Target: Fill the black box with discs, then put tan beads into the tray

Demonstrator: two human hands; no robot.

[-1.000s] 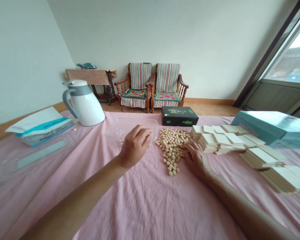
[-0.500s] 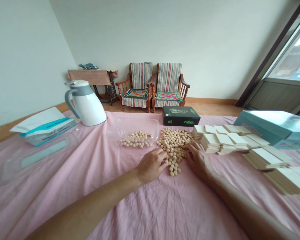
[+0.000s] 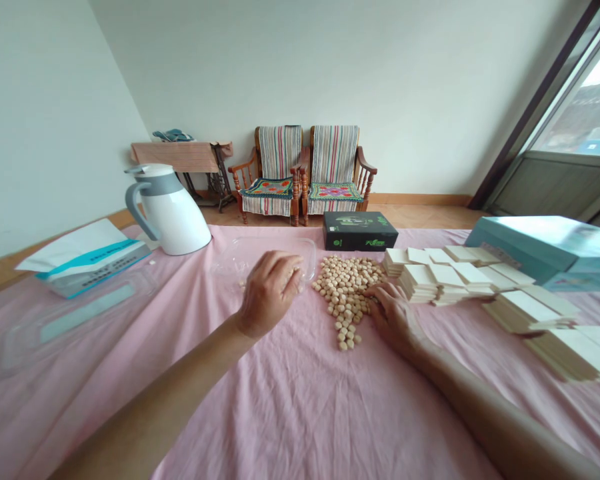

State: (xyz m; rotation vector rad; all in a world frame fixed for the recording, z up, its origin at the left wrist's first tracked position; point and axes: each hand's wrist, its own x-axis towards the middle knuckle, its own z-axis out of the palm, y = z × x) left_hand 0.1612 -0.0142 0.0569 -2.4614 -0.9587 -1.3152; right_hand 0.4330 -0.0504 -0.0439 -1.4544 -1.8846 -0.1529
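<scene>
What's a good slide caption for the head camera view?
Left hand at a clear box, right hand at a pile of small pale pieces on pink cloth.

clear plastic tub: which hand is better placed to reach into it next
Probably the left hand: it overlaps the clear plastic tub in view, while the right hand is at the pile of small round beige pieces.

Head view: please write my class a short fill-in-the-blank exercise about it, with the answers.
1. The clear plastic container is partly hidden by the ____ hand.
2. The other hand is beside the pile of round beige ____.
3. The tablecloth is ____.
4. The white jug's handle is ____.

Missing words: left; pieces; pink; grey.
</scene>
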